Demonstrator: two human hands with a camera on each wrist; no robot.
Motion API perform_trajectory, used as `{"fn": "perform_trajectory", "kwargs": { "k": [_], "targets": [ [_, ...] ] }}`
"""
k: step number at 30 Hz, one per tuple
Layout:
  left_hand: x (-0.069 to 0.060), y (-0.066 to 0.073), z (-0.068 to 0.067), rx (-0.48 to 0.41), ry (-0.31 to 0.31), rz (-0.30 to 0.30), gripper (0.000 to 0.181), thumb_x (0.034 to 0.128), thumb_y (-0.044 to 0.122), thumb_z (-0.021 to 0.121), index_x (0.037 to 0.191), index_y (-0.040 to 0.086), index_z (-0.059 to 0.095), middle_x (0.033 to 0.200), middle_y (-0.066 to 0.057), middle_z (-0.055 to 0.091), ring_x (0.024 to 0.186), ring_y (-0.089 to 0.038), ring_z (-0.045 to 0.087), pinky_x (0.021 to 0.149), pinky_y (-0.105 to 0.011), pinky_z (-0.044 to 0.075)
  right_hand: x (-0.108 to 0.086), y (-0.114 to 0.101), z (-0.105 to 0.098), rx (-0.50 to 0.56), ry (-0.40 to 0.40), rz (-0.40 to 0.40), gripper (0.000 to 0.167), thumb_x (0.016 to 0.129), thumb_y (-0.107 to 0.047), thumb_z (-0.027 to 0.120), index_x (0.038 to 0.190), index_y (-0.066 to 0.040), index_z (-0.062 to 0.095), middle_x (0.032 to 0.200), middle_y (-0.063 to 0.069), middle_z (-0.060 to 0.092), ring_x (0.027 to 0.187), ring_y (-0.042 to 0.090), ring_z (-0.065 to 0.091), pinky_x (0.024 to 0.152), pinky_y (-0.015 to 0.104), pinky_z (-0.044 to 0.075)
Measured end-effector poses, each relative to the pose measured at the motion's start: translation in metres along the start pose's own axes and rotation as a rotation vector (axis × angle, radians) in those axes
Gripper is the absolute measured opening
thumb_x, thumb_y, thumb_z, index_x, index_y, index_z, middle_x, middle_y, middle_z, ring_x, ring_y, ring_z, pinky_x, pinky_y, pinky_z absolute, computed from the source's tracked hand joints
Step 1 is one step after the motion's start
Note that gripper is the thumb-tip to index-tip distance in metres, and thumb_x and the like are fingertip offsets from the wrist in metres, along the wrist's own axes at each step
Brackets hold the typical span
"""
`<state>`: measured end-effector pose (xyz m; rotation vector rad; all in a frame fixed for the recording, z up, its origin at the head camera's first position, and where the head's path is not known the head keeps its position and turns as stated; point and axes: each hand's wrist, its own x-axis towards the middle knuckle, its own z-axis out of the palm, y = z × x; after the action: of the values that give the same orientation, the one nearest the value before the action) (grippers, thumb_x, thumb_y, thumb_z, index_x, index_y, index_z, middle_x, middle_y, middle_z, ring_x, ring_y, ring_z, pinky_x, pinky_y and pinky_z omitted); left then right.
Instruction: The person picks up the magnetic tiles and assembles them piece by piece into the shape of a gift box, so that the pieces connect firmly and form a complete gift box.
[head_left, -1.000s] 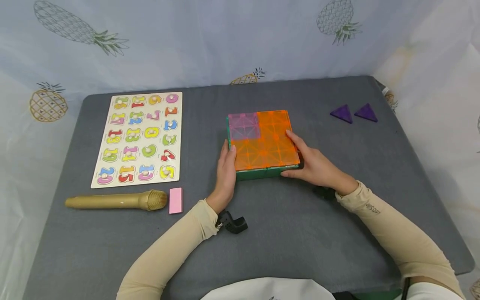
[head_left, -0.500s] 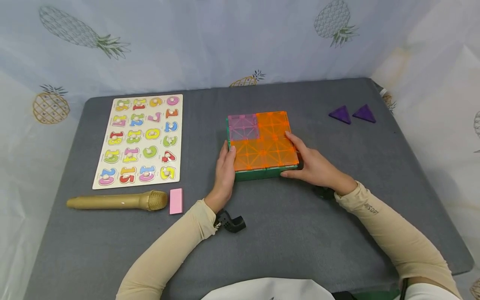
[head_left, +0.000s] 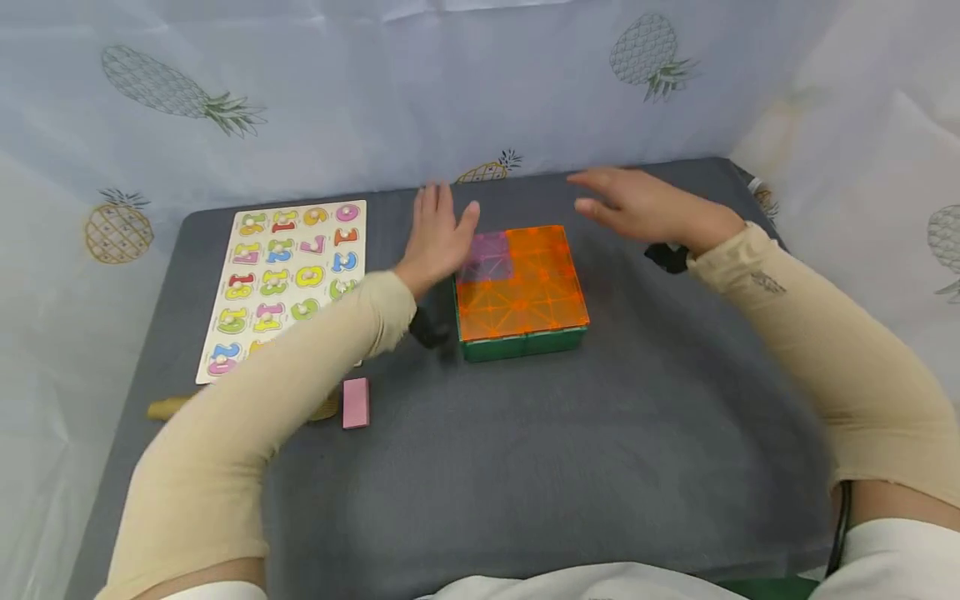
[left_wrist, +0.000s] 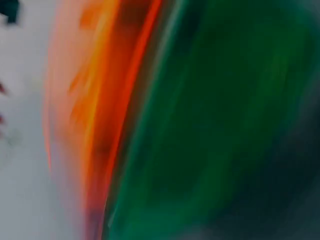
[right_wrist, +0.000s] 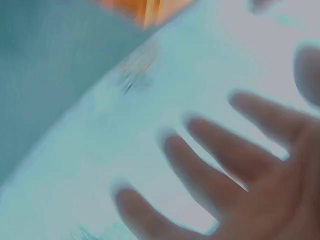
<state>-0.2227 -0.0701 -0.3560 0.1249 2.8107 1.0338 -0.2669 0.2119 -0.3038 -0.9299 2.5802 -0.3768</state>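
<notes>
A low box of see-through magnetic tiles (head_left: 525, 304) sits near the middle of the table. It has green sides, and its top is orange except for one purple square tile (head_left: 491, 257) at the far left corner. My left hand (head_left: 437, 237) is beside that corner with fingers straight; whether it touches the box, I cannot tell. Past the box's far right corner, my right hand (head_left: 648, 204) is raised in the air, holding nothing. In the right wrist view its fingers (right_wrist: 205, 175) are spread. The left wrist view shows the box's green side (left_wrist: 220, 110), badly blurred.
A number puzzle board (head_left: 300, 267) lies at the left, partly behind the left sleeve (head_left: 300, 375). That sleeve also covers most of a gold microphone (head_left: 171, 408). A pink block (head_left: 356, 403) lies beside it. A pineapple-print curtain (head_left: 360, 100) borders the table.
Both hands have let go of the box's sides and moved away toward the far side, the right one rising clear. The right arm now hides the two purple triangles. The box stays in place.
</notes>
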Motion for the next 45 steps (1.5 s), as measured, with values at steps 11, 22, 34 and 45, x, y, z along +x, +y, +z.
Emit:
{"fn": "perform_trajectory", "kwargs": {
  "k": [11,22,34,45],
  "targets": [
    [0.075,0.016,-0.018,0.617,-0.012,-0.024,0.072,0.1032,0.049,0.018,0.153,0.005,-0.009,0.16,-0.013,-0.015,0.149,-0.03,-0.014,0.121,-0.044,-0.002,0.077,0.012,-0.028,-0.265,0.09,0.278,0.067,0.102,-0.05,0.014,0.156,-0.011,0.005,0.159,0.024,-0.004,0.146,0.045,-0.003,0.104,0.078,0.006],
    [0.088,-0.001,0.001,0.867,-0.249,0.085,0.068,0.1017,0.054,0.024,0.156,0.022,-0.001,0.162,-0.009,-0.01,0.15,-0.029,-0.009,0.121,-0.048,0.002,0.048,0.111,-0.007,-0.24,-0.08,0.514,0.08,0.098,-0.059,0.031,0.156,-0.011,0.004,0.156,0.029,-0.01,0.141,0.052,-0.014,0.1,0.08,-0.002],
    [0.097,-0.016,0.004,0.744,-0.319,0.057,0.067,0.101,0.056,0.02,0.156,0.022,0.001,0.163,-0.008,-0.008,0.15,-0.029,-0.008,0.12,-0.051,0.003,0.003,0.187,0.027,-0.093,-0.212,0.41,0.091,0.084,-0.05,0.069,0.144,0.006,0.029,0.141,0.04,0.026,0.131,0.057,0.023,0.104,0.068,0.026],
    [0.094,-0.022,0.003,0.658,-0.312,0.017,0.068,0.1007,0.057,0.018,0.156,0.022,0.002,0.163,-0.007,-0.009,0.15,-0.028,-0.008,0.121,-0.049,0.002,0.029,0.14,0.009,-0.105,0.062,0.318,0.045,0.09,-0.023,0.066,0.116,0.013,0.059,0.112,0.035,0.059,0.099,0.047,0.057,0.085,0.056,0.045]
  ]
}}
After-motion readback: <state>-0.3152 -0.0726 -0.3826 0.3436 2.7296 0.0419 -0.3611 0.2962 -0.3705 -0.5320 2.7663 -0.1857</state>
